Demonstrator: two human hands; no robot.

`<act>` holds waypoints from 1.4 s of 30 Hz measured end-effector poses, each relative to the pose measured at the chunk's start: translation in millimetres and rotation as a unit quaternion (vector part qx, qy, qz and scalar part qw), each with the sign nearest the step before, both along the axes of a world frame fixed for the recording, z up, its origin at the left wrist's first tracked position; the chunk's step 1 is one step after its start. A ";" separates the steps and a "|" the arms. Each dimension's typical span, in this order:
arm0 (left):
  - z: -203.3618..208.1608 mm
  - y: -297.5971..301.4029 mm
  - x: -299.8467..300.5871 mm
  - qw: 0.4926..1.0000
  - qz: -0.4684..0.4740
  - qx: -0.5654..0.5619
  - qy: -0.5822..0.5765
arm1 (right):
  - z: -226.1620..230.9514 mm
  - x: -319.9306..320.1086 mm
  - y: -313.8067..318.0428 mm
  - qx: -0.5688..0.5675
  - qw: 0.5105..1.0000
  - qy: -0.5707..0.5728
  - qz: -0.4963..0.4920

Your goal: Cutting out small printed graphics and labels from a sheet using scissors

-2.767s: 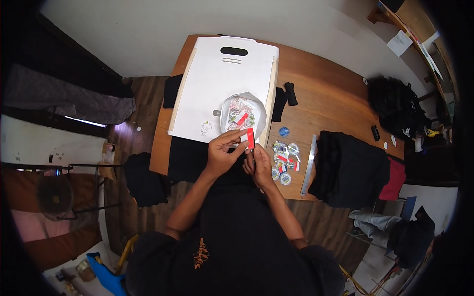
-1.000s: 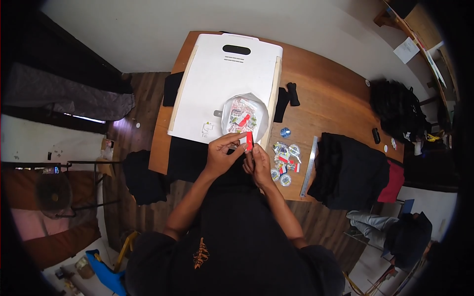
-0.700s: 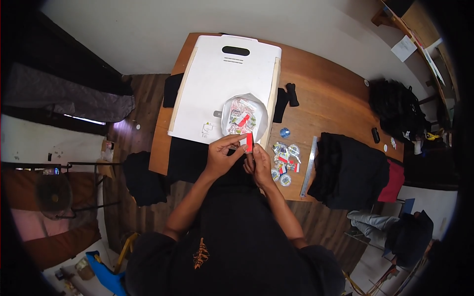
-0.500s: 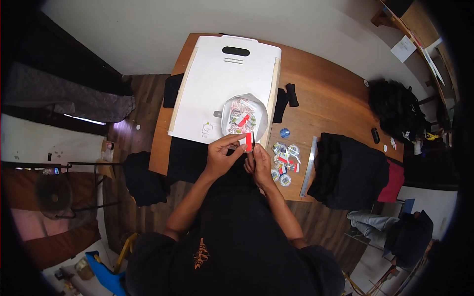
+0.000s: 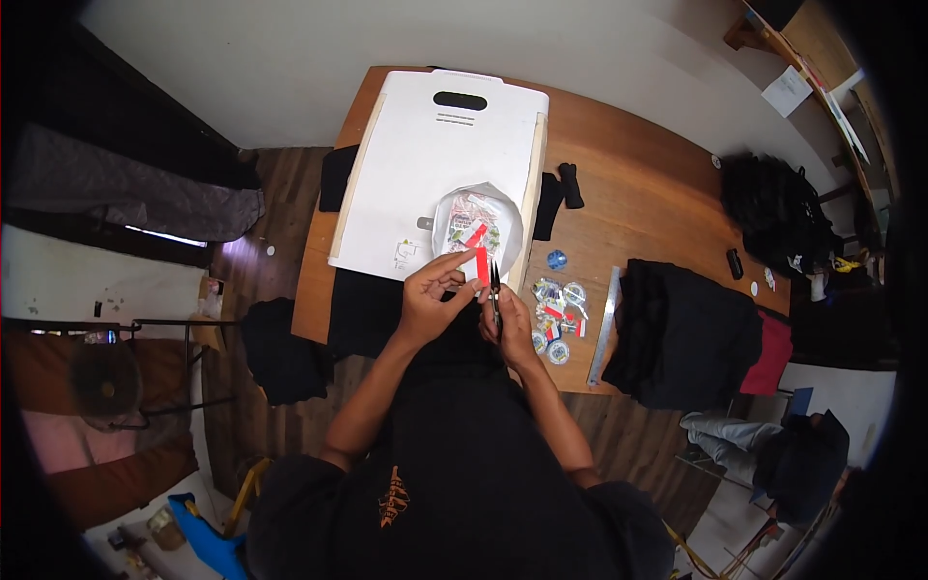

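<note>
My left hand [image 5: 432, 298] pinches a red and white strip [image 5: 482, 265] between thumb and fingertips, over the near rim of a round white container [image 5: 514, 232]. Cut scraps, one of them red and white [image 5: 476, 234], lie inside that container. Closed around a small pair of dark pointed scissors [image 5: 496, 280] is my right hand [image 5: 515, 319]. The blades point away from me, slightly apart, just right of the strip. To the right on the table sits a small pile of round printed stickers [image 5: 551, 324], some with red and white parts.
Under the container lies a large white board [image 5: 406, 145] with an oval slot. A metal ruler [image 5: 606, 329] and a stack of folded black cloth [image 5: 681, 329] rest on the wooden table [image 5: 638, 193]. A blue round thing [image 5: 557, 259] lies above the stickers.
The strip in my left hand has shifted slightly away from me and tilted left. The scissors have moved a little apart from it, and their blades now show parted.
</note>
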State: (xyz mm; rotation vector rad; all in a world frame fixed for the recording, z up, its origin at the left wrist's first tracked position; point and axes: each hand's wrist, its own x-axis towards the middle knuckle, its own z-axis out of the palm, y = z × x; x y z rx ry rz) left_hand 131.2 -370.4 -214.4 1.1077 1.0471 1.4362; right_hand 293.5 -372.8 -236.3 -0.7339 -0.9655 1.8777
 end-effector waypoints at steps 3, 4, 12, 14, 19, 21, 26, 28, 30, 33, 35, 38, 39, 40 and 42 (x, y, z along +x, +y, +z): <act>11.1 -1.0 0.5 1.000 -0.019 -0.003 0.009 | 1.3 3.3 5.3 0.015 1.000 -0.021 -0.002; 12.7 -1.2 0.6 0.999 -0.029 0.011 0.011 | 2.2 4.1 6.7 0.015 0.999 -0.032 -0.004; 9.8 -1.3 0.3 0.999 -0.041 -0.012 0.015 | 18.2 6.0 12.8 0.027 0.998 -0.053 -0.002; 9.6 -1.6 0.1 0.999 -0.043 -0.014 0.013 | 19.3 6.3 13.3 0.025 0.998 -0.053 -0.005; 5.6 -1.7 -2.4 0.998 -0.051 -0.008 0.024 | 20.2 7.0 14.7 0.026 0.998 -0.056 -0.005; 3.6 -1.3 -2.7 0.998 -0.054 -0.003 0.023 | 18.6 8.1 14.9 0.028 0.998 -0.054 -0.002; 2.1 -0.7 -2.9 0.998 -0.055 -0.011 0.024 | 18.9 8.6 16.4 0.031 0.998 -0.051 0.002; 3.0 -0.8 -2.6 0.998 -0.058 -0.012 0.021 | 18.2 9.1 17.7 0.043 0.997 -0.059 0.013; 1.4 -0.6 -2.1 0.998 -0.056 -0.006 0.021 | 17.8 8.9 17.8 0.043 0.997 -0.058 0.011; 3.7 -0.9 -1.8 0.999 -0.050 -0.003 0.023 | 18.9 8.7 18.1 0.038 0.998 -0.052 0.007; 4.3 -0.9 -1.7 0.999 -0.047 -0.007 0.025 | 19.1 9.1 17.9 0.033 0.998 -0.048 0.004; 3.3 -1.0 -2.5 0.999 -0.048 -0.007 0.018 | 18.8 9.4 15.7 0.019 0.999 -0.040 0.005; 4.0 -1.1 -2.5 0.999 -0.050 -0.006 0.018 | 19.8 9.3 15.1 0.018 0.999 -0.038 0.006; 4.9 -1.2 -2.3 0.998 -0.052 -0.006 0.019 | 20.2 9.3 14.7 0.017 0.999 -0.037 0.007; 9.2 -1.7 -0.4 0.999 -0.051 -0.008 0.017 | 17.0 9.8 14.4 0.018 0.999 -0.039 0.006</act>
